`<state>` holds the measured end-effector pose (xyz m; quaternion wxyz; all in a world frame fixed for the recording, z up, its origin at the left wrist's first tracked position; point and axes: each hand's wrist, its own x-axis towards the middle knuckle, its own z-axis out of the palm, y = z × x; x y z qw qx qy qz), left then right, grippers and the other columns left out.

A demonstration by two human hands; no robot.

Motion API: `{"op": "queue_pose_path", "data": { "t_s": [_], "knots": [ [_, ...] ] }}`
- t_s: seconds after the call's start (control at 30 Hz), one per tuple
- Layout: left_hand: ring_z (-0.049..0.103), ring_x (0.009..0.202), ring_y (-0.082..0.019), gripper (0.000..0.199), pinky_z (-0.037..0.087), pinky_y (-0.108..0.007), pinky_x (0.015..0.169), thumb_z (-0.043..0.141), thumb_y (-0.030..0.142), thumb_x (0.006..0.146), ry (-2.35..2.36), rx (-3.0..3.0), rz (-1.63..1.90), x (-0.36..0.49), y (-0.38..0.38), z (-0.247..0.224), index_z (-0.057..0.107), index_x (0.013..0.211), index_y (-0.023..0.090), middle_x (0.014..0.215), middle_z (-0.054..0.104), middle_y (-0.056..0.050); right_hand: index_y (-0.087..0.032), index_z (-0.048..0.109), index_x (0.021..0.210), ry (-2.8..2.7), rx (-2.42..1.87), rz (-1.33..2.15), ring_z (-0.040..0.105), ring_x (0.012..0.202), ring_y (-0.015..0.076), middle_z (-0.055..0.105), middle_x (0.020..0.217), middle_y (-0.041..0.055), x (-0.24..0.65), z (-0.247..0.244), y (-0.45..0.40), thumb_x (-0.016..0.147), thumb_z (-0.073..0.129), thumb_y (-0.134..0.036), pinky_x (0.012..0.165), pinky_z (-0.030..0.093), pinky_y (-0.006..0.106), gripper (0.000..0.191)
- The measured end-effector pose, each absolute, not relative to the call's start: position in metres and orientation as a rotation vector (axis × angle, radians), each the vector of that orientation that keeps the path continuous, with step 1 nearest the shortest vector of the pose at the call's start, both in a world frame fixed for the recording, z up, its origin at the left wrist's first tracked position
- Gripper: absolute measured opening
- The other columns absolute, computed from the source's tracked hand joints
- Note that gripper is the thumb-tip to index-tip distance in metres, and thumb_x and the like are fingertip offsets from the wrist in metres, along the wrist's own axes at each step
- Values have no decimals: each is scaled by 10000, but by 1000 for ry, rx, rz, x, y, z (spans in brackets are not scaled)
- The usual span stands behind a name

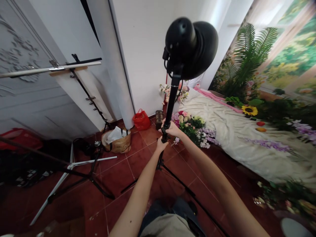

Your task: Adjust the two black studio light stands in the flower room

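A black light stand rises in front of me, topped by a black studio lamp with a wide round reflector. My left hand is wrapped around the stand's pole. Just above it, my right hand closes around the same pole at a black collar. Part of the fingers of each hand is hidden behind the pole. The stand's dark legs spread over the red tiled floor close to my feet. A thin cable loops down beside the lamp head.
Left are a backdrop stand with clamps, white and black tripod legs, a woven basket and a red bag. On the right, a cloth-covered platform carries artificial flowers, with a flower bunch at its end. A small chest stands by the wall.
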<state>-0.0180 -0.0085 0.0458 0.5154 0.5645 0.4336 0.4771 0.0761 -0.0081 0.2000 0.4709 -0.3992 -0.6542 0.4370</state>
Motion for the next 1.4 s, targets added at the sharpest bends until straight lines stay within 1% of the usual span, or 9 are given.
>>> {"op": "queue_pose_path", "data": {
  "t_s": [0.2, 0.43, 0.57, 0.63, 0.7, 0.8, 0.97, 1.17, 1.4],
  "knots": [
    [570, 664, -156, 163, 472, -296, 671, 668, 86, 538, 970, 1281, 1142, -18, -4, 36, 583, 670, 131, 687, 636, -24, -198, 458, 733, -1419, -1061, 962, 515, 614, 114, 528, 651, -41, 65, 145, -11, 541, 636, -179, 657, 477, 270, 262],
    [545, 599, -139, 174, 469, -282, 618, 700, 123, 517, 994, 1245, 1162, -14, 1, 24, 576, 637, 144, 641, 611, -11, -200, 480, 778, -1522, -993, 1151, 559, 654, 136, 554, 702, -27, 75, 146, -11, 553, 689, -250, 687, 499, 314, 311],
    [572, 675, -154, 249, 482, -290, 671, 721, 174, 531, 866, 1243, 1201, -14, 1, 26, 612, 753, 143, 728, 646, -34, -187, 513, 992, -1605, -1139, 936, 599, 874, 197, 618, 966, 61, 85, 139, -28, 585, 742, -340, 804, 488, 347, 491],
    [575, 701, -157, 281, 482, -293, 693, 720, 189, 544, 828, 1244, 1206, -15, -1, 28, 612, 800, 143, 749, 652, -36, -193, 459, 1148, -1645, -1168, 844, 569, 1029, 239, 570, 1144, 105, 93, 129, -43, 592, 756, -362, 861, 474, 365, 653],
    [575, 705, -155, 284, 479, -291, 696, 708, 181, 557, 839, 1245, 1193, -16, -2, 29, 608, 820, 141, 742, 650, -30, -203, 402, 1233, -1650, -1205, 745, 506, 1147, 261, 509, 1246, 133, 100, 114, -60, 636, 737, -378, 917, 449, 390, 706],
    [588, 735, -166, 294, 475, -300, 720, 686, 142, 561, 907, 1236, 1187, -17, -5, 30, 607, 845, 140, 749, 651, -29, -216, 373, 1238, -1588, -1289, 646, 442, 1227, 257, 461, 1293, 150, 106, 84, -84, 724, 666, -400, 979, 407, 430, 620],
    [609, 779, -186, 320, 476, -317, 755, 696, 97, 540, 1012, 1228, 1168, -16, -6, 33, 613, 846, 140, 760, 659, -44, -222, 361, 1081, -1538, -1264, 754, 312, 1338, 240, 386, 1371, 168, 99, 52, -102, 807, 569, -408, 1030, 364, 454, 391],
    [599, 747, -184, 348, 480, -311, 728, 763, 183, 518, 986, 1196, 1167, -17, -5, 32, 599, 821, 134, 733, 650, -43, -231, 358, 1049, -1514, -1251, 715, 369, 1308, 213, 360, 1409, 164, 83, 59, -96, 836, 524, -395, 1064, 323, 417, 316],
    [596, 792, -193, 390, 472, -337, 789, 772, 297, 537, 869, 1219, 1228, -16, -5, 33, 605, 852, 138, 836, 670, -69, -222, 394, 992, -1554, -1311, 638, 308, 1339, 191, 431, 1361, 153, 85, 55, -68, 897, 395, -419, 1087, 259, 426, 219]
  ]
}}
